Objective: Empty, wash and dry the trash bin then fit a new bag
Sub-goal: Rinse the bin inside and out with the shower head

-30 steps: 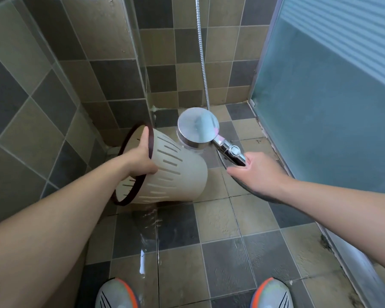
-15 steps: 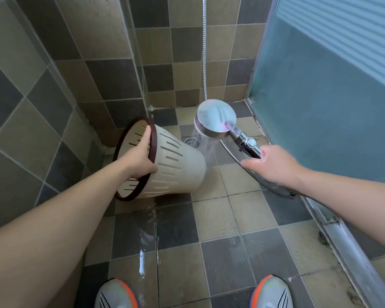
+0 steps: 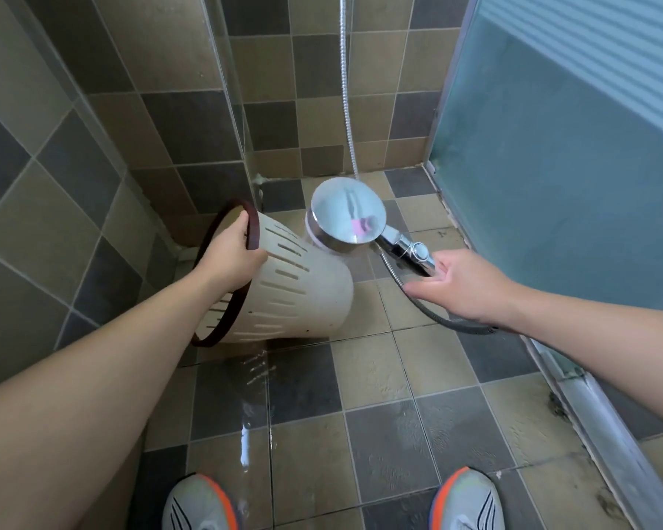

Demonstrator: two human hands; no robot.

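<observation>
A cream slotted trash bin (image 3: 295,296) with a dark brown rim is tipped on its side above the tiled floor, its mouth facing left. My left hand (image 3: 230,254) grips the bin's rim at the top, thumb outside and fingers inside. A chrome shower head (image 3: 347,214) hovers just above the bin's base end, spraying water down onto it. My right hand (image 3: 464,285) holds the shower handle from underneath, with its fingers curled around the end of the handle.
A metal hose (image 3: 347,89) hangs down the back wall and loops under my right hand. Frosted glass door (image 3: 559,166) on the right, tiled walls left and behind. The wet floor (image 3: 253,415) has a puddle; my two shoes are at the bottom edge.
The shower head swung right, away from the bin, then came back left over the bin's base. The bin stayed tipped in my left hand, shifting only slightly.
</observation>
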